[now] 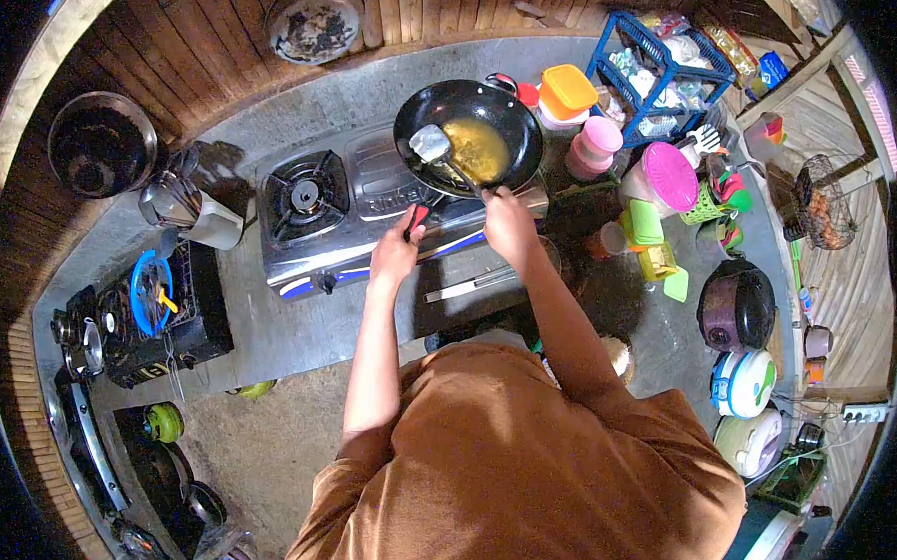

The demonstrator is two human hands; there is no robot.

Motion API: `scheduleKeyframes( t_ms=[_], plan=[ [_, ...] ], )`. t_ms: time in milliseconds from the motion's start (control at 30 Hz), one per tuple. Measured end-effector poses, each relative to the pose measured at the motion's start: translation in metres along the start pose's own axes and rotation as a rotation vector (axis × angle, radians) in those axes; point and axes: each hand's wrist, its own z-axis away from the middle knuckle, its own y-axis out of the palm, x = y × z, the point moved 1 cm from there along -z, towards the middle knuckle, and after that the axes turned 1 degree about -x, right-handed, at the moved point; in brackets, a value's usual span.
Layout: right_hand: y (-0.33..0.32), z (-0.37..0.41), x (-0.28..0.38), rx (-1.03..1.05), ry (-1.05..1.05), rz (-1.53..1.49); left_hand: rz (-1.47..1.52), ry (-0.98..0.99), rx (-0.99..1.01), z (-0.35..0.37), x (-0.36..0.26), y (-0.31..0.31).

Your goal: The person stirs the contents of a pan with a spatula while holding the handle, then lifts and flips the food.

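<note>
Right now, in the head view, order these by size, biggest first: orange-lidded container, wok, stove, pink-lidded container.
Stove
Wok
Pink-lidded container
Orange-lidded container
That's only how large they look here.

No text is reading clearly. Raised letters are showing on the stove [366, 232], too blurred to make out. Pale marks are running along the edge of a black box [202, 326] on the worktop [266, 333], and they are also appearing illegible.
</note>
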Motion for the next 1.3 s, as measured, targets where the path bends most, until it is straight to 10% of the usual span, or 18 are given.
scheduleKeyframes(
  t_ms=[1300],
  plan=[
    [-0.052,0.015,-0.053,0.049,0.186,-0.070,-0.009,-0.052,0.049,0.001,-0.005,-0.004]
  ],
)
